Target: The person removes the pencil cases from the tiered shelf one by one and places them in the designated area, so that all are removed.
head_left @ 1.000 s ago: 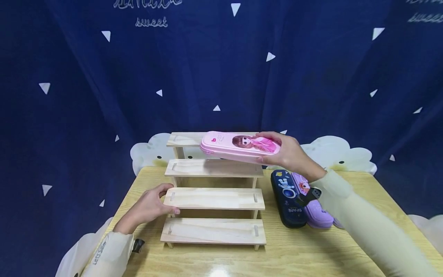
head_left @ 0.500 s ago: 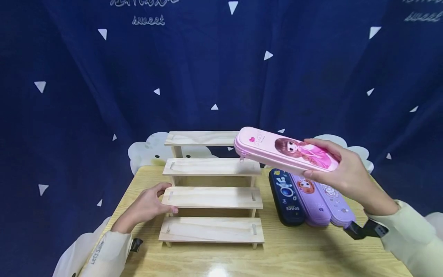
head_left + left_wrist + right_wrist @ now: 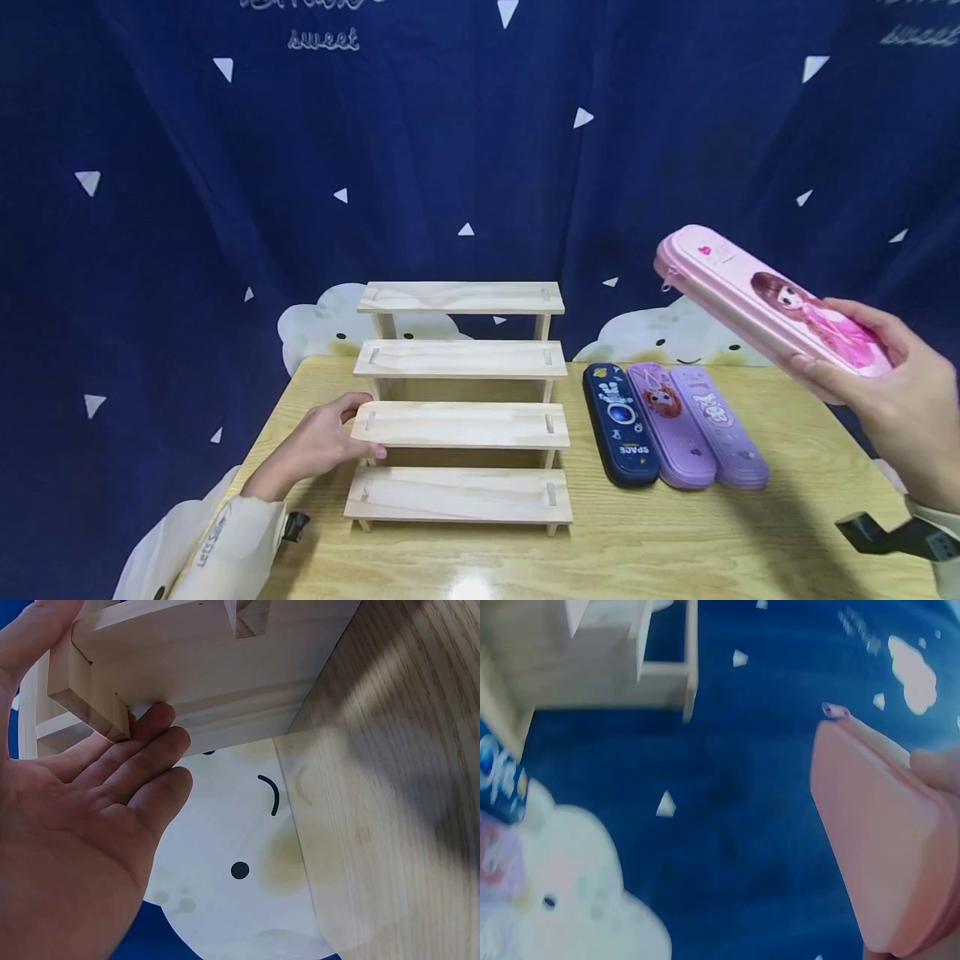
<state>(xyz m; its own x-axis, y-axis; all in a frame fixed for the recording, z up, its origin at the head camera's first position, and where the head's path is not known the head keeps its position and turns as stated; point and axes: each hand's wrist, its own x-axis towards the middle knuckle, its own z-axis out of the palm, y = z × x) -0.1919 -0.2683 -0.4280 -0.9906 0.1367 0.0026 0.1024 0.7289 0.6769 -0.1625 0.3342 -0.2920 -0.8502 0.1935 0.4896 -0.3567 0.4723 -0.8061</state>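
Note:
My right hand [image 3: 900, 392] grips the near end of a pink pencil case [image 3: 720, 275] with a doll picture, held in the air over the table's right side. The right wrist view shows the pink case's plain side [image 3: 877, 840], blurred. A stepped wooden display rack [image 3: 461, 425] with several bare shelves stands mid-table. At its left side my left hand [image 3: 322, 442] holds the end of the second shelf from the bottom, thumb on the front. From below, the left wrist view shows that hand's fingers [image 3: 150, 757] curled beneath the wooden shelf end [image 3: 90, 690].
Three pencil cases lie side by side right of the rack: a dark blue space one [image 3: 621, 425], a purple one with a doll [image 3: 675, 433] and a lilac one [image 3: 723, 433]. A navy curtain [image 3: 465, 150] with white triangles and clouds hangs behind the wooden table [image 3: 600, 558].
My right hand has carried the pink pencil case from above the rack's upper shelves to the far right, uncovering the cases on the table. The left hand keeps its hold on the rack.

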